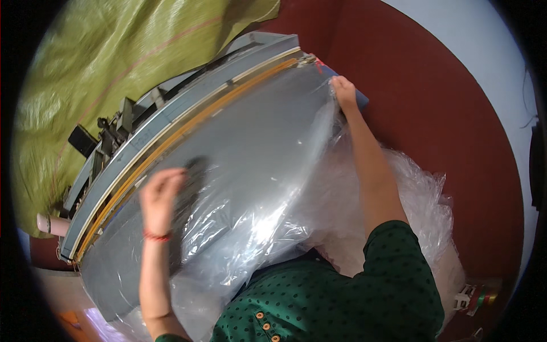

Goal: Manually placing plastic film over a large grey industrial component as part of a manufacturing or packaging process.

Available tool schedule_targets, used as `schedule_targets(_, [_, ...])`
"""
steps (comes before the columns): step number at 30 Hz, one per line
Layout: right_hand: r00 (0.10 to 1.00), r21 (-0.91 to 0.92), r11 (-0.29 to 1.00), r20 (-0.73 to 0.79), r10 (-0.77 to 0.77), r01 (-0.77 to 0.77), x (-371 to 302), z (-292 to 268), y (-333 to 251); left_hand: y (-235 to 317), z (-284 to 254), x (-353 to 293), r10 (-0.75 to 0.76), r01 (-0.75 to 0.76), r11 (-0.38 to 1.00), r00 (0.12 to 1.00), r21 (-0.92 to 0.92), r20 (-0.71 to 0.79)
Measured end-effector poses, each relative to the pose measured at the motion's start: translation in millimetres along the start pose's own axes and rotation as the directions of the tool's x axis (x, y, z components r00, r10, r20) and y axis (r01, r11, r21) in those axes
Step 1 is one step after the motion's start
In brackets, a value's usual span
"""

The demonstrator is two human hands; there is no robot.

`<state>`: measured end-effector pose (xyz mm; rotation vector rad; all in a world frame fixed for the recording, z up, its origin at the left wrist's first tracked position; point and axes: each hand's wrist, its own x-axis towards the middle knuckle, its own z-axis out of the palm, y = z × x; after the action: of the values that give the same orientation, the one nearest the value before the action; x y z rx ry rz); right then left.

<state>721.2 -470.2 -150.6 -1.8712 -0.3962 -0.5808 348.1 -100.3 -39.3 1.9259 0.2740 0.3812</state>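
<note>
A clear plastic sheet [268, 222] lies over a flat grey surface [239, 134] and runs down toward my body in shiny folds. At the far right corner, my right hand [343, 92] is closed on the sheet's edge, pulling up a long crease. My left hand [163, 191], with a red band at the wrist, hovers above the left part of the surface, fingers curled and blurred. Whether it holds anything does not show. A dark shadow falls on the surface beside it.
A long grey metal frame [171, 111] with an orange strip [188, 125] borders the far side. Behind it hangs a yellow-green tarp [119, 51]. A pink roller end [53, 224] sticks out at left. More bunched plastic [424, 194] lies to my right, beside a red-brown floor [456, 119].
</note>
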Motion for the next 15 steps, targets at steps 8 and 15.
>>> schedule_targets(8, [0.996, 0.112, 0.99, 0.04, 0.083, -0.087, 3, 4, 14, 41, 258, 63, 0.131, -0.259, 0.952, 0.829, 0.165, 0.544])
schedule_targets(15, [0.998, 0.066, 0.996, 0.002, 0.063, -0.063, 4, 6, 1, 26, 272, 73, 0.187, -0.109, 0.958, 0.939, -0.266, 0.289])
